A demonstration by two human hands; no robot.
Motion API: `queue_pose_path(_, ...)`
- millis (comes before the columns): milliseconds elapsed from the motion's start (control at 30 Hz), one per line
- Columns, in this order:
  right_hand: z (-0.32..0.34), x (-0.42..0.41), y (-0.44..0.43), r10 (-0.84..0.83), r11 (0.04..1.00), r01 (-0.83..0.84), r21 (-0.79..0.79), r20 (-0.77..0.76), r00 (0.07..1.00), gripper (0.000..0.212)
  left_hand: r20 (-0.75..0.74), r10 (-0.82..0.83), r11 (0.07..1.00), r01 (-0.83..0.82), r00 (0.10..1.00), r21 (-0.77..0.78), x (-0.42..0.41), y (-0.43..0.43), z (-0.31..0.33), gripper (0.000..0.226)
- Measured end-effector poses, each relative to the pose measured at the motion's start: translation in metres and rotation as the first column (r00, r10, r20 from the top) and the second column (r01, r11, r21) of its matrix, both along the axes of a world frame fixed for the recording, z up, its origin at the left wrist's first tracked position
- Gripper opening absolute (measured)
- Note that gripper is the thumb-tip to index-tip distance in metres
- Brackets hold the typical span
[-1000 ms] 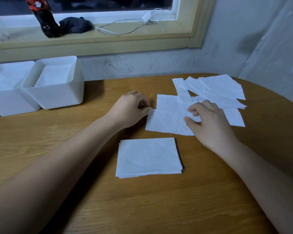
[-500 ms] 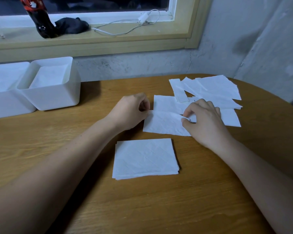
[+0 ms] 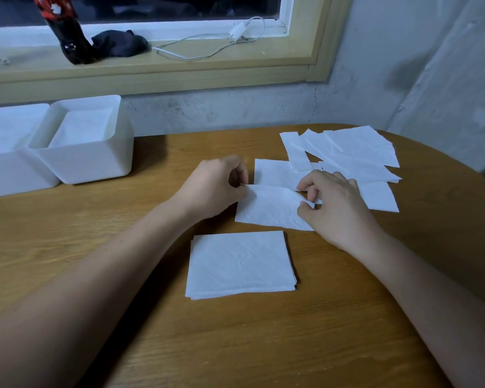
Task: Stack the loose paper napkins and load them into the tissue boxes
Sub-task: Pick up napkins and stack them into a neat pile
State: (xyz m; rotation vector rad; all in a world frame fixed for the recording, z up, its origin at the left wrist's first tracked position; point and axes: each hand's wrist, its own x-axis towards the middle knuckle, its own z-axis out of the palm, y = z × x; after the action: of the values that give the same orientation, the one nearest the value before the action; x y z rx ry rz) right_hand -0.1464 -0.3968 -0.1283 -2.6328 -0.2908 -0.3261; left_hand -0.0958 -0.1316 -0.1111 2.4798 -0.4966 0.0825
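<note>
"Head view, biggest thing first: what's there?"

"A round wooden table (image 3: 263, 345) against a grey wall. At its far left stand two white tissue boxes (image 3: 90, 161), touching each other. White sheets already lie in the nearer one; the other is cut by the frame edge."

"And the paper?"

"The loose napkins (image 3: 353, 152) are spread and overlapping at the far right of the table. A squared stack (image 3: 240, 264) sits close to the person, edges nearly flush. Between the two is a single napkin (image 3: 272, 208), its far edge raised in a soft arch while the near edge seems to lie on the wood."

"Who has it?"

"Both hands. The left hand (image 3: 210, 186) pinches the left end, fingers curled in tight against the thumb. The right hand (image 3: 336, 205) nips the right end between thumb and fingertips (image 3: 305, 186), the other fingers loosely bent."

"How will that sheet behave?"

"I'd judge it nearly weightless, limp and easy to tear or crease. The arch shows it has no stiffness of its own. It will likely sag or fold over if held at one point."

"So where to hold?"

"At two opposite ends, as now, with light tension to keep it flat. Then lower it square onto the stack. The stack itself is better gripped across its short sides, thumb on top, so the sheets don't fan out on the way to a box."
</note>
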Motion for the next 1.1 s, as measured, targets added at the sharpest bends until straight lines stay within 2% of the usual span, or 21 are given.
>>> queue_pose_path(133,-0.002,0.001,-0.002,-0.017,1.000,0.017,0.005,-0.007,1.000,0.014,-0.030,-0.013,0.996,0.010,0.999,-0.090,-0.005,0.001,0.006,0.017)
queue_pose_path(267,0.005,-0.003,-0.003,-0.028,0.979,0.038,0.198,-0.052,0.998,0.013,-0.030,0.021,0.980,-0.026,0.999,-0.198,-0.014,0.006,0.016,0.011)
queue_pose_path(433,0.020,-0.012,0.001,-0.027,0.880,0.052,0.472,-0.059,0.998,0.011,-0.035,0.066,0.938,-0.074,0.997,-0.338,-0.032,0.017,0.034,0.008)
queue_pose_path(500,0.027,-0.019,0.005,0.015,0.823,0.029,0.567,-0.072,0.997,0.011,-0.042,0.072,0.919,-0.082,0.997,-0.385,-0.040,0.023,0.041,0.007)
queue_pose_path(600,0.038,-0.028,0.009,0.114,0.735,0.034,0.677,-0.172,0.978,0.006,-0.092,0.072,0.901,-0.105,0.993,-0.422,-0.052,0.034,0.050,0.010)
queue_pose_path(733,0.044,-0.036,0.011,0.281,0.700,0.045,0.713,-0.333,0.900,0.010,-0.243,0.070,0.917,-0.159,0.967,-0.366,-0.070,0.053,0.056,0.013)
queue_pose_path(833,0.047,-0.040,0.013,0.389,0.738,0.032,0.674,-0.464,0.796,0.013,-0.385,0.031,0.932,-0.166,0.922,-0.323,-0.080,0.065,0.054,0.007)
queue_pose_path(967,0.045,-0.041,0.014,0.398,0.815,0.014,0.579,-0.577,0.714,0.018,-0.492,0.001,0.967,-0.127,0.870,-0.223,-0.086,0.072,0.046,0.007)
queue_pose_path(1100,0.042,-0.041,0.015,0.361,0.860,0.006,0.510,-0.617,0.699,0.021,-0.510,0.001,0.990,-0.074,0.860,-0.123,-0.085,0.072,0.040,0.007)
